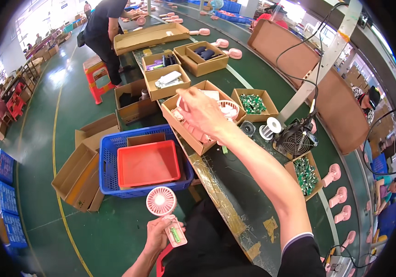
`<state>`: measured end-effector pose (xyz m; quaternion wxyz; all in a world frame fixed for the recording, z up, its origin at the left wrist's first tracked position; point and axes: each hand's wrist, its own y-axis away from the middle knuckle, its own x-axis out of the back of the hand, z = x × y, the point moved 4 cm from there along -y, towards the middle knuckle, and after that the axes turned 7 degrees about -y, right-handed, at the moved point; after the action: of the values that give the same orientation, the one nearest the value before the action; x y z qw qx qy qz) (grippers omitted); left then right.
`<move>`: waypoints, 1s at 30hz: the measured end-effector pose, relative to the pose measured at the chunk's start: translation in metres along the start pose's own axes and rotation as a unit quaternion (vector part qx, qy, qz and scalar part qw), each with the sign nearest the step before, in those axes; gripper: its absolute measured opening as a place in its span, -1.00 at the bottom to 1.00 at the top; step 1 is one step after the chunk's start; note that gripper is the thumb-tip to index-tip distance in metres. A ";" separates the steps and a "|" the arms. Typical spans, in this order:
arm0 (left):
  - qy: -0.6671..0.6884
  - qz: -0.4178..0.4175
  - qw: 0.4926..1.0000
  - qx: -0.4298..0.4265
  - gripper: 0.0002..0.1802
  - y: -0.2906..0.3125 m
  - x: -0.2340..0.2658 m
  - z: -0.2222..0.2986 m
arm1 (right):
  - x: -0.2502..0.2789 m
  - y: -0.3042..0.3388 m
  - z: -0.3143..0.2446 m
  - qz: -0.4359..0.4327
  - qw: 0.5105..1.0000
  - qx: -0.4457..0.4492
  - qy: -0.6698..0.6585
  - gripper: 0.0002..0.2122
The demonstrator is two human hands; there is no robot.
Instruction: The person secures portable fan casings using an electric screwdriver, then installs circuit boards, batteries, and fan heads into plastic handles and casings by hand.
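My left hand [158, 234] grips a pink handheld fan [161, 201] by its handle, low in the head view. The handle's inside is exposed, and a green cylindrical part [175, 234] lies in it. My right arm reaches forward over a cardboard box [184, 134] of pink fan parts [193, 131]. Above that box my right hand [200, 111] has its fingers bent together; whatever they may hold is hidden. A round pink fan grille [228, 109] rests in the box beside my right wrist.
Green circuit boards fill two small boxes [253, 104] [305, 175]. A solder wire spool [270, 128] stands by a black fan unit [295, 141]. Left of the bench, a red tray [148, 164] sits in a blue crate [110, 173]. Pink fans [332, 175] line the conveyor; a person [105, 32] stands ahead.
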<state>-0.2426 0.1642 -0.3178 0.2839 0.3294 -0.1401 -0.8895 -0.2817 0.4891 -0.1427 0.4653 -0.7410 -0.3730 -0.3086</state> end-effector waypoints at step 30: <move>-0.299 -0.423 0.809 0.278 -0.82 0.041 -0.322 -0.160 | 0.199 0.575 -0.162 0.080 0.852 -0.504 0.120 -0.53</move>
<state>0.0807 0.3135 -0.2557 -0.2801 0.1392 -0.3059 -0.8992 0.2896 0.2272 -0.1862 0.0918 -0.8584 -0.0472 -0.5025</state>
